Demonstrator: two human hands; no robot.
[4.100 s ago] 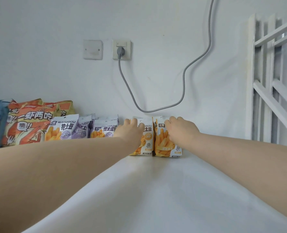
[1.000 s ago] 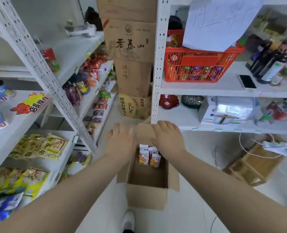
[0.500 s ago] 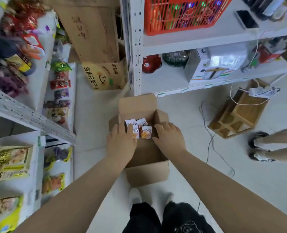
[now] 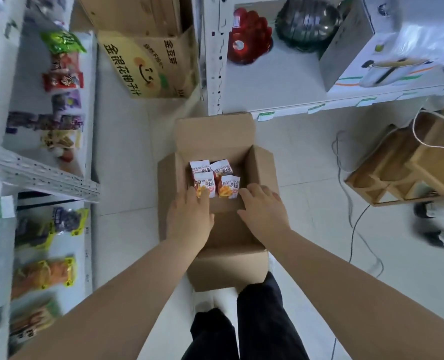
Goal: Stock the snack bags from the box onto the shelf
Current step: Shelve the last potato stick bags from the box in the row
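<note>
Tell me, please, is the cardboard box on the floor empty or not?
Not empty: the cardboard box, flaps spread open, holds four snack bags grouped together inside.

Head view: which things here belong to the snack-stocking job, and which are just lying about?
Job: open cardboard box; four snack bags inside it; left hand and right hand, both at the box opening.
Lying about: printed carton; wooden rack; floor cable; metal bowl.
</note>
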